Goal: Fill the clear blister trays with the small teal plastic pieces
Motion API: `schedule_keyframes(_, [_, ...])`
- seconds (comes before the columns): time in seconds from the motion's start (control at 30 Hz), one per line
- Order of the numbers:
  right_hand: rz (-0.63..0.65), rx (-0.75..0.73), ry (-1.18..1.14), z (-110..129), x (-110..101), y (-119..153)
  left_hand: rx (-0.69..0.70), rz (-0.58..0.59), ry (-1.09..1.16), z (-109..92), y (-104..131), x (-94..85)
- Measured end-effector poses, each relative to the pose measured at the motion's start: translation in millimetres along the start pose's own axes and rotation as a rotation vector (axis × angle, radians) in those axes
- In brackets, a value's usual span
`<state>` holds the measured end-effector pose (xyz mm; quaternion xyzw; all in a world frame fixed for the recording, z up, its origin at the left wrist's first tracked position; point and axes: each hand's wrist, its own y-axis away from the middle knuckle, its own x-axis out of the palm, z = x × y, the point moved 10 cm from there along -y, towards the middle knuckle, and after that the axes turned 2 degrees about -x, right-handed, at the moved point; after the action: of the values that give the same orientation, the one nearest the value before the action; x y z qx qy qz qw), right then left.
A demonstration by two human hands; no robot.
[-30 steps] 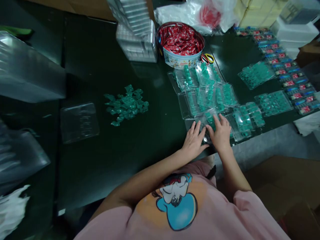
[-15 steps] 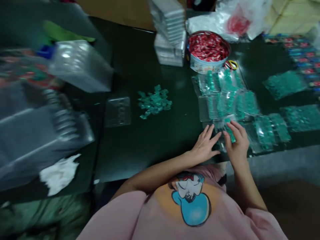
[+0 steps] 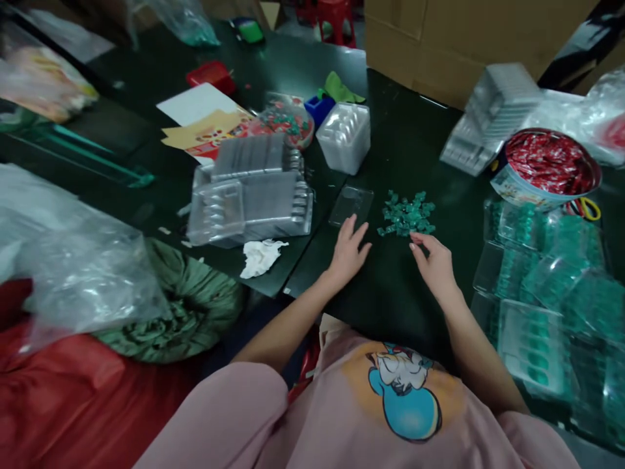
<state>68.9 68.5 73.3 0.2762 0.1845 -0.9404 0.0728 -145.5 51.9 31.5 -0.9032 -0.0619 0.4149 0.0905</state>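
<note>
My left hand (image 3: 348,251) is open, fingers spread, its fingertips at the near edge of a clear, flat plastic blister tray (image 3: 349,204) lying on the dark table. My right hand (image 3: 435,262) is at the near edge of a loose pile of small translucent green pieces (image 3: 406,212). Its thumb and index finger are a little apart, and I see nothing between them. Filled blister trays (image 3: 532,339) with green pieces lie in overlapping rows to the right of my right hand.
A round tin (image 3: 532,185) of red wrapped pieces stands at the right, with yellow-handled scissors (image 3: 590,208) beside it. Stacks of clear blister trays stand at left (image 3: 268,202), centre (image 3: 344,137) and right (image 3: 493,117). A crumpled white tissue (image 3: 262,258) lies near the table's front edge.
Both hands have left the filled trays at the right and moved left, to the single clear tray and the green pile. The head view has turned left.
</note>
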Motion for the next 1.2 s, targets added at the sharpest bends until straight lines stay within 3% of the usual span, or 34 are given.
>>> schedule_keyframes(0.1, [0.078,-0.029,-0.033,3,33,-19,-0.032,0.028,-0.123,40,-14,-2.1])
schedule_keyframes(0.23, [0.089,0.013,0.003,-20,40,-19,0.000,0.150,-0.317,48,-9,8.0])
schedule_keyframes(0.43, [0.031,0.088,0.154,-60,19,-4,0.057,0.298,-0.543,12,51,17.2])
schedule_keyframes(0.57, [0.063,0.047,0.174,-63,32,-11,0.155,0.454,-0.535,-26,98,47.8])
schedule_keyframes(0.7, [0.119,0.022,0.332,-67,48,-23,0.273,0.565,-0.436,-60,117,77.6])
schedule_keyframes(0.83, [0.161,0.040,0.463,-75,51,-29,0.318,0.572,-0.360,-73,104,85.3])
schedule_keyframes(1.03, [0.223,0.050,0.568,-73,52,-32,0.312,0.513,-0.043,-76,78,74.8])
schedule_keyframes(1.1, [0.233,0.068,0.582,-73,51,-34,0.216,0.443,0.152,-67,61,67.7])
schedule_keyframes(1.2, [0.197,0.109,0.495,-75,46,-36,-0.052,0.282,0.439,-35,28,61.1])
